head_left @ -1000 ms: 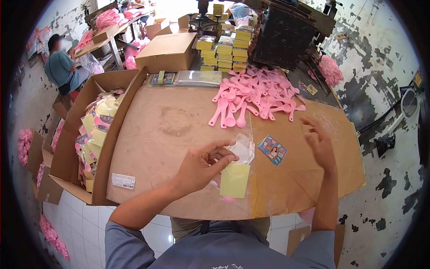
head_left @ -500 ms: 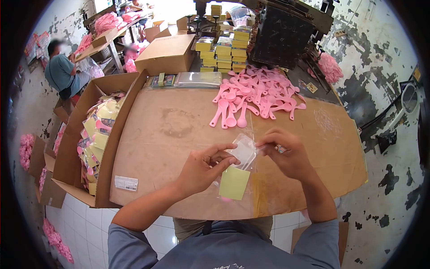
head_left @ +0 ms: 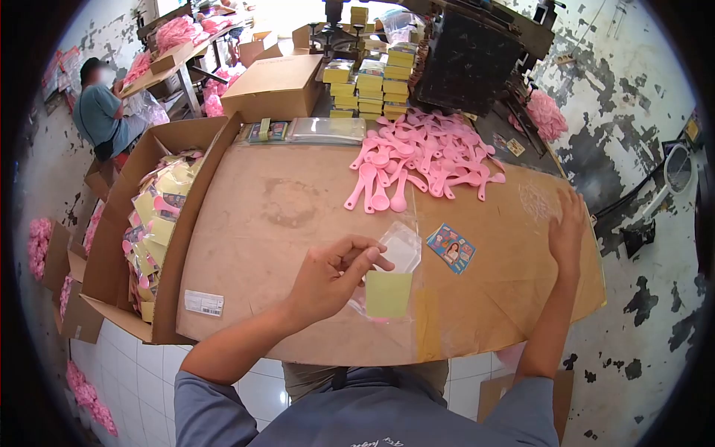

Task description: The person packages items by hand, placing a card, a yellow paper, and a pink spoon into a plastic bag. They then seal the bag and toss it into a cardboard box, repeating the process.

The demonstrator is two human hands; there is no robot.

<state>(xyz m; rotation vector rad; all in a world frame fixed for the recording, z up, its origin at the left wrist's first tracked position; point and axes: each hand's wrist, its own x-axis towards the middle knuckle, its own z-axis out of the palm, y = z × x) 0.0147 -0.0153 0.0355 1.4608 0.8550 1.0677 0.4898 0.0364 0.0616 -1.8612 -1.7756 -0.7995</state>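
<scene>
White barcoded paper (head_left: 203,302) is set beside a packet-filled brown carton (head_left: 183,231). Clear plastic bags (head_left: 405,246) are overlapped by the left hand (head_left: 334,273), grip unclear; the right hand (head_left: 567,227) is spread.

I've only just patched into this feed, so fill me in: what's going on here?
A person is working at a cardboard-covered table. Their left hand is at a clear plastic bag, beside a yellow card; whether the fingers grip the bag is unclear. The right hand is spread near the table's right side, with nothing visible in it. Printed cards lie between the hands, pink spoons are heaped beyond, and filled packets sit in the open box at left.
</scene>
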